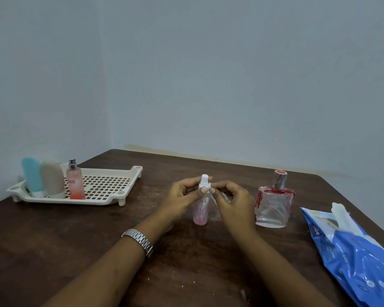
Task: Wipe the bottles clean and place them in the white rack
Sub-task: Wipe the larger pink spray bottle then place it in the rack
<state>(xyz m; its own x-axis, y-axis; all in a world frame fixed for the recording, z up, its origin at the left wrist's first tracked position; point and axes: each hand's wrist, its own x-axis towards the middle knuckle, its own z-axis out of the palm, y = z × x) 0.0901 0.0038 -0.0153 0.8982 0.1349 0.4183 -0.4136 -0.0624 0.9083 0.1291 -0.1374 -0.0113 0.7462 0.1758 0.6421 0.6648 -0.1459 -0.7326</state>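
Observation:
A small clear spray bottle [201,212] with pink liquid and a white nozzle stands upright at the table's middle. My left hand [182,199] pinches its neck from the left. My right hand [233,201] pinches a thin wipe [215,207] against the neck from the right. A square glass perfume bottle [273,207] with red edges and a silver cap stands to the right. The white rack [106,185] at the left holds a blue tube [32,176], a beige tube [52,178] and an orange spray bottle [75,181].
A blue wipes pack [353,251] lies at the right table edge, a white wipe sticking out of its top. The dark wooden table [75,240] meets grey walls at the back and left. A metal watch [140,240] is on my left wrist.

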